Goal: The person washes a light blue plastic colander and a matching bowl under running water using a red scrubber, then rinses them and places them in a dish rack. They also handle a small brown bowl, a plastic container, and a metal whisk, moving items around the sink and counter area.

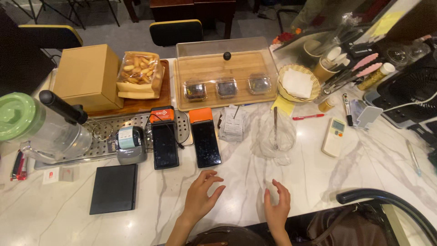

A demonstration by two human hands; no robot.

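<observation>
My left hand (202,197) rests on the white marble counter (346,168), fingers spread, holding nothing, just below a black payment terminal with an orange top (205,138). Close to the counter's near edge, my right hand (277,206) hovers with fingers curled and apart, also without anything in it. Above that hand stands a clear glass jug (276,134) with a spoon in it. A second black terminal (164,139) and a small grey label printer (130,145) sit to the left.
A flat black pad (114,188), a green-lidded blender jug (34,130), a cardboard box (86,75), a bag of biscuits (139,68), a clear-covered wooden tray (225,75), a wicker basket (298,83), a white remote (334,136), pens and a chair back (387,200) surround the hands.
</observation>
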